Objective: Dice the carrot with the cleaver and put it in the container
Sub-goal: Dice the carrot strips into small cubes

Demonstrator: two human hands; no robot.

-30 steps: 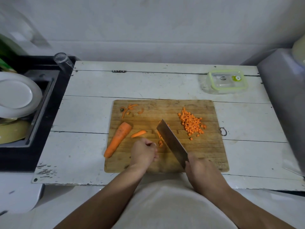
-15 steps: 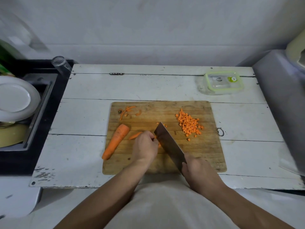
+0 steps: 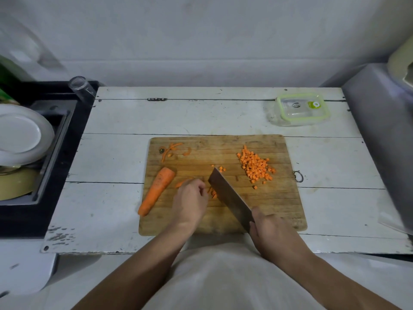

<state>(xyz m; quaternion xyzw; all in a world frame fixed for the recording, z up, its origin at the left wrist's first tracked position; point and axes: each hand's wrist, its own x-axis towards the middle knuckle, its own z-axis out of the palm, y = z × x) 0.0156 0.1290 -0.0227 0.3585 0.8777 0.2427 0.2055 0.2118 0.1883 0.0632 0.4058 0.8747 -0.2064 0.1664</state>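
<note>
I see the carrot strips [image 3: 212, 193] under work near the middle of the cutting board [image 3: 288, 211], wedged between my left hand [image 3: 190, 202] and the cleaver [image 3: 230, 199]. The left hand is curled knuckles-up over the strips, its fingers bent down onto them; whether it pinches them or only pins them I cannot tell. My right hand [image 3: 271, 233] is clenched round the cleaver's handle at the board's near edge, the blade slanting away toward the board's middle, its tip just beside a few loose cubes [image 3: 221, 168].

The remaining carrot piece [image 3: 156, 190] lies slantwise at the board's left side, its thin end reaching the left edge. A short slice [image 3: 182, 182] shows just past my left knuckles. The pile of diced carrot [image 3: 256, 166] sits on the far right part of the board, apart from the blade, with bare wood between them. Peel scraps [image 3: 171, 149] lie in the far left corner.

The container [image 3: 300, 109], clear with a green-rimmed lid on it, stands at the far right of the white table [image 3: 116, 153], beyond the board's far right corner with open tabletop between. A metal ring [image 3: 298, 176] lies at the board's right edge. Left of the table is a black sink [image 3: 58, 153] holding a white plate [image 3: 21, 135], and a glass [image 3: 81, 88] stands at the table's far left corner. A grey appliance [image 3: 380, 130] crowds the right edge.
</note>
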